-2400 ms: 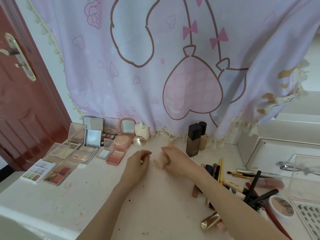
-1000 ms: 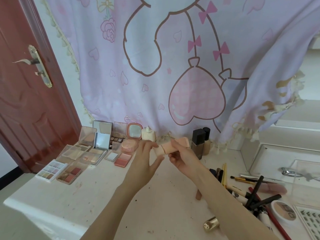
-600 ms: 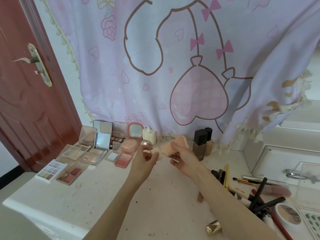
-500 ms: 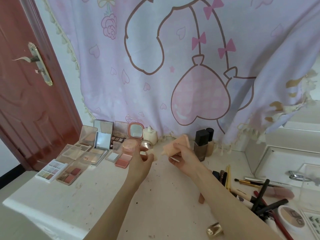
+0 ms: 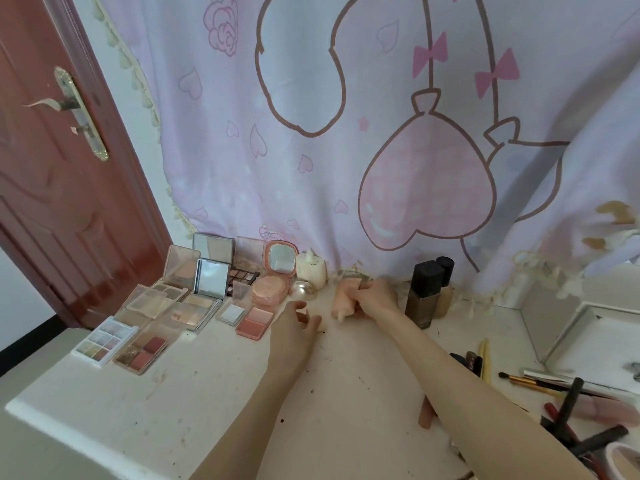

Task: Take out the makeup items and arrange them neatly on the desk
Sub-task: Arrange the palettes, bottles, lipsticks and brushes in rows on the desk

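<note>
While the right hand [image 5: 375, 299] grips a peach sponge [image 5: 346, 297] low over the bench [image 5: 214, 393], near the dark bottle [image 5: 423, 294] at its 3 o'clock, the left hand [image 5: 294, 329] hovers at its 8 o'clock, fingers loosely curled, possibly pinching something small.

Round compact [image 5: 625, 460] cut by corner

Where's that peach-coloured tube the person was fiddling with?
In the head view, the peach tube is in the right hand, held low over the desk near the curtain, between the cream bottle and the dark foundation bottle.
</note>
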